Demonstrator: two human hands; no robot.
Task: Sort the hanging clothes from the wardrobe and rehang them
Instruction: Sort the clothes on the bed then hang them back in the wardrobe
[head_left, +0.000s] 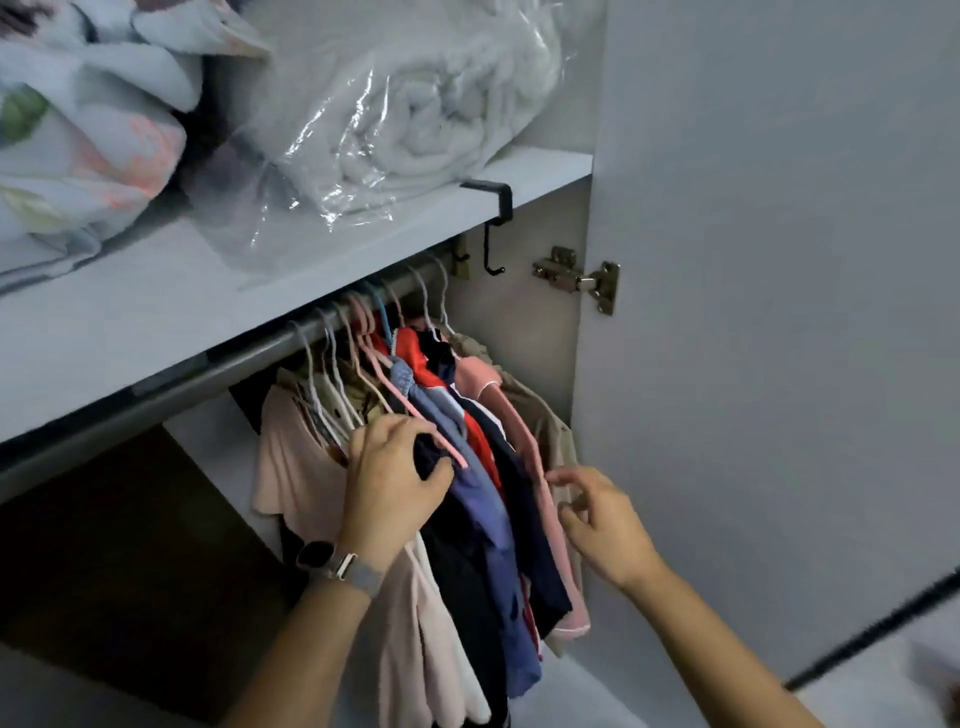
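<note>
Several garments hang close together on thin hangers from the grey wardrobe rail (249, 353). From left to right I see a pale pink top (296, 467), a dark navy garment (467, 571), a blue garment (493, 525), a red one (475, 431), another navy one (524, 499) and a salmon pink one (550, 519). My left hand (389, 483), with a watch on the wrist, grips the dark navy garment near a pink hanger arm (447, 441). My right hand (597, 519) reaches to the salmon pink garment's edge with loosely curled fingers, holding nothing that I can see.
A white shelf (156, 322) above the rail carries a rolled white blanket in clear plastic (431, 109) and a floral bedding bundle (78, 145). A black hook (491, 228) clips onto the shelf edge. The open wardrobe door (779, 312) stands on the right with a brass hinge (582, 280).
</note>
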